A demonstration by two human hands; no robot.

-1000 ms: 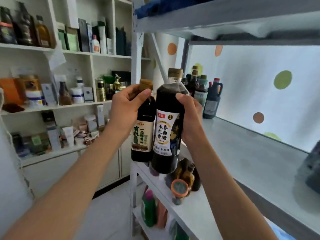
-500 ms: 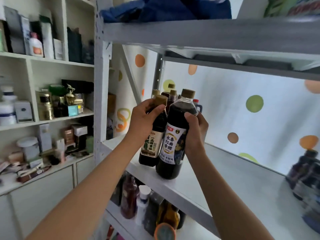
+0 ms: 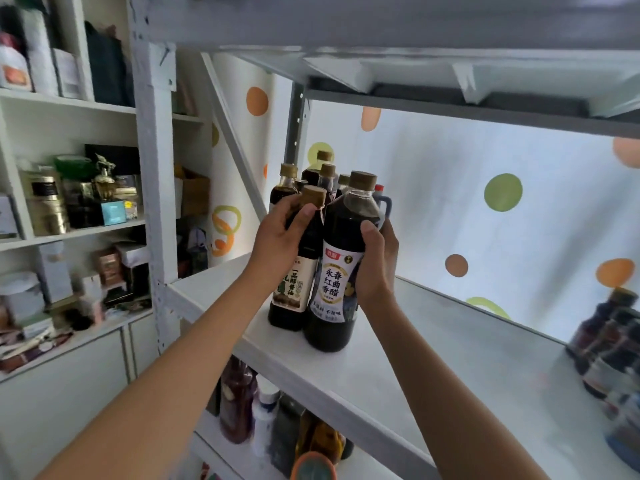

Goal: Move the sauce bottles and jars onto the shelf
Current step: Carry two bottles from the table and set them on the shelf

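Centre of frame, white shelf (image 3: 433, 368): left hand (image 3: 277, 242) grips slim dark bottle (image 3: 294, 289); right hand (image 3: 377, 263) grips larger dark vinegar bottle (image 3: 337, 271). Both bottles upright, bases at the shelf's front. Behind them: cluster of capped bottles (image 3: 320, 176).

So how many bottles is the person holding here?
2. A slim dark bottle in the left hand, a larger dark bottle in the right hand, side by side near the shelf front. Other bottles behind them are not held.
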